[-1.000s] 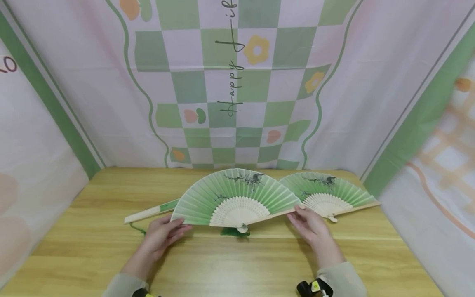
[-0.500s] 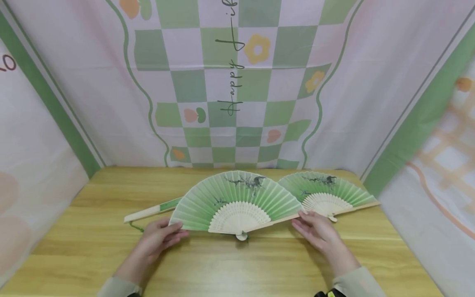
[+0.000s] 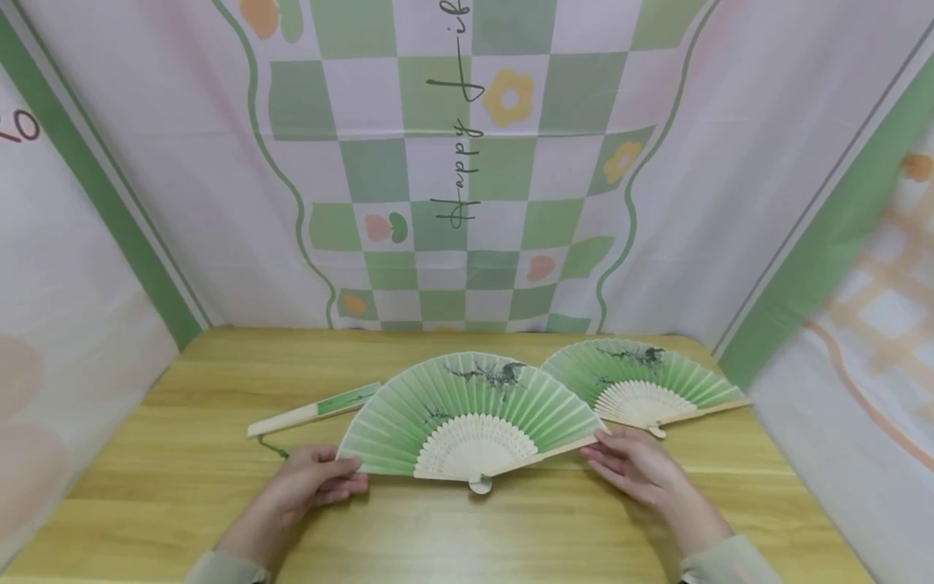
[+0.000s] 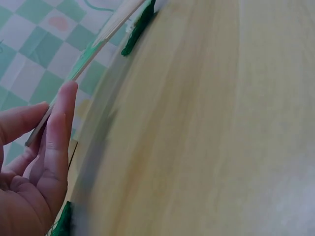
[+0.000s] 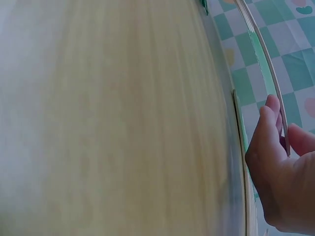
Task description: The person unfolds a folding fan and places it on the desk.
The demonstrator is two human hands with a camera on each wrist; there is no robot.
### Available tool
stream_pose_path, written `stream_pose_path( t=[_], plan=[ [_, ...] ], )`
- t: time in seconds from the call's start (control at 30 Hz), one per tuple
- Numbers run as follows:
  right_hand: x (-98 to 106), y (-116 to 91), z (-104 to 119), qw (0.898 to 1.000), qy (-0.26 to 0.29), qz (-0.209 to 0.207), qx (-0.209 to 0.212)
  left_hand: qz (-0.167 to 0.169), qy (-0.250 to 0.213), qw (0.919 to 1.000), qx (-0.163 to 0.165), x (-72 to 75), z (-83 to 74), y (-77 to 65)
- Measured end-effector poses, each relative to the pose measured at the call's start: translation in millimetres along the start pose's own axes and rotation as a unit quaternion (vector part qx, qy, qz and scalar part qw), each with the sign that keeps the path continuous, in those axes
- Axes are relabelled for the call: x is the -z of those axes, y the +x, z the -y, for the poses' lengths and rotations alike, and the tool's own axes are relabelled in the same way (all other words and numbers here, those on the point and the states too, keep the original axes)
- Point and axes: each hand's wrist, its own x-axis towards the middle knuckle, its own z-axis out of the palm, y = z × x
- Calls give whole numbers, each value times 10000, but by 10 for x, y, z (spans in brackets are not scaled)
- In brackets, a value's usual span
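Spread wide in the head view is a green folding fan (image 3: 474,405) with a dark bird-and-branch print and pale ribs. My left hand (image 3: 310,483) pinches its left end between thumb and fingers. At the other end, my right hand (image 3: 642,469) pinches the outer rib the same way. Both wrist views show the fan edge-on, held above the table, with thumb on one side and fingers on the other. A dark green tassel (image 4: 139,29) hangs by the fan's pivot in the left wrist view.
A second open green fan (image 3: 645,381) lies at the right rear, partly behind the held one. To the left lies a folded fan (image 3: 314,410) with a green cord. A patterned cloth (image 3: 467,162) rises behind the wooden table (image 3: 467,543).
Both hands have brought the open fan down and nearer to me in the head view, uncovering more of the folded fan. The right hand has also shifted slightly rightward. The grips stay the same.
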Motion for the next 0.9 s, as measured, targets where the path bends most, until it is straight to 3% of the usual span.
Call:
stream_pose_path(
  t=[0.17,0.4,0.57,0.7,0.9],
  plan=[
    [77,-48,50,9996,-164,189,-146,19,133,9998,126,-8,-4,-8],
    [137,-74,75,9937,-1031,149,-422,25,606,9978,254,-5,9,-47],
    [168,-102,88,9903,-1300,132,-471,101,980,9946,329,-24,9,-80],
    [181,-119,105,9876,-1474,99,-524,321,1381,9896,258,-40,-7,-113],
    [205,-166,112,9798,-1917,183,-533,795,1623,9833,230,-44,-40,-145]
  ],
)
